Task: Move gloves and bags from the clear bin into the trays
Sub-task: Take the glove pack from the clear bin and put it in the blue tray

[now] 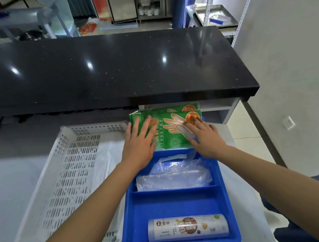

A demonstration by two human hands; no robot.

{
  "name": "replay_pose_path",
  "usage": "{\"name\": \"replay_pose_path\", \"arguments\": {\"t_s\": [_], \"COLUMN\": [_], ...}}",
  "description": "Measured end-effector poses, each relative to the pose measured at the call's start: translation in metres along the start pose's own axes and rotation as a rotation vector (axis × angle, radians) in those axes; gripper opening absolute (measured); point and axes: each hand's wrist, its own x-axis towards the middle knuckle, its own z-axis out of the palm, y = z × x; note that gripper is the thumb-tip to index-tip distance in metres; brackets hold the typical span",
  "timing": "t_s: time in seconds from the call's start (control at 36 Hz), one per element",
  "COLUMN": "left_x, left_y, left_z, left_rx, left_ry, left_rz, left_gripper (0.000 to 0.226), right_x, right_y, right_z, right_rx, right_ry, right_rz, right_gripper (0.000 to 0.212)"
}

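Black speckled counter [113,67], metal shelving rack [241,11], steel baking tray [213,13], wall socket [288,122]

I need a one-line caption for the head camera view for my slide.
Both hands, left and right, press flat on green glove packets beyond a blue tray.

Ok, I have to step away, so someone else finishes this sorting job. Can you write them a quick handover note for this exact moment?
Left hand: flat, open, on the green glove packs.
Right hand: flat, open, on the same packs.
The packs lie stacked in the far end of the blue tray, under the black counter edge.
Done: clear plastic bags sit in the next compartment; a roll of bags lies in the near one. The middle compartment is empty.
The white perforated tray on the left holds nothing.
Left: the clear bin is out of view, so check it for leftovers.
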Motion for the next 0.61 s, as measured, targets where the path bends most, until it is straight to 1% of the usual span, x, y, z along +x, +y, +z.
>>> {"name": "replay_pose_path", "arguments": {"t_s": [0.06, 0.11, 0.17, 0.36, 0.44, 0.61], "left_x": [0.001, 0.004, 0.006, 0.007, 0.001, -0.031], "left_y": [0.001, 0.003, 0.005, 0.008, 0.005, 0.001], "left_z": [0.005, 0.007, 0.006, -0.004, -0.015, -0.046], "left_rx": [-0.018, -0.060, -0.087, -0.183, -0.334, -0.625], "left_ry": [-0.091, -0.176, -0.208, -0.246, -0.246, -0.213], "left_rz": [0.081, 0.078, 0.049, 0.024, -0.009, -0.135], "left_gripper": [0.066, 0.066, 0.067, 0.066, 0.065, 0.064], "right_x": [0.001, 0.001, 0.002, -0.004, -0.016, -0.064], "right_y": [-0.001, -0.002, -0.002, -0.003, -0.008, -0.034], "right_z": [0.000, 0.001, 0.001, -0.008, -0.014, -0.030], "right_rx": [-0.022, -0.038, -0.044, -0.010, 0.066, 0.309], "right_ry": [-0.016, -0.033, -0.033, -0.039, -0.018, 0.083], "right_rz": [0.010, 0.024, 0.031, 0.052, 0.084, 0.182], "right_gripper": [0.059, 0.062, 0.063, 0.066, 0.067, 0.066]}}
